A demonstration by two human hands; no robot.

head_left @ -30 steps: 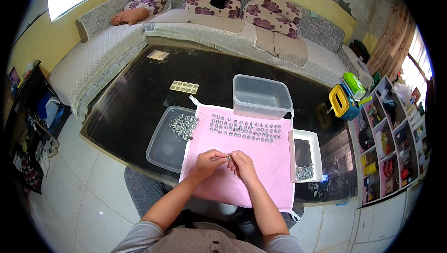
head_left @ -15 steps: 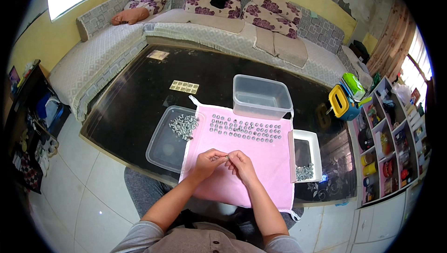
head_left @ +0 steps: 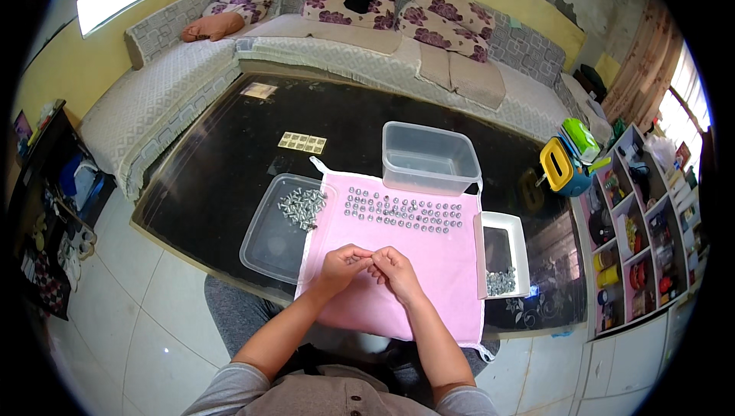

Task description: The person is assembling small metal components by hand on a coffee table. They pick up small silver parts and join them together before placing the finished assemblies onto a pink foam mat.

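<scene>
— Grip, head view?
— Pinched closed, left hand (head_left: 344, 265) meeting right hand (head_left: 395, 269) at the fingertips, apparently on a small fastener, hidden from sight, above the pink cloth (head_left: 440, 270).
— Loose bolts (head_left: 302, 208)?
— Heaped in the clear tray (head_left: 264, 254), leftward.
— Handling?
— Keep fingertips aligned, pressure light, low over the cloth.

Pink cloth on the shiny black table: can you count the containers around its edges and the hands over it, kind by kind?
Deep, clear plastic tub: 1
Shallow, clear plastic tray with silver metal screws: 1
White, rectangular box with small silver metal pieces: 1
Bare left hand and bare right hand: 2
Total: 5
</scene>
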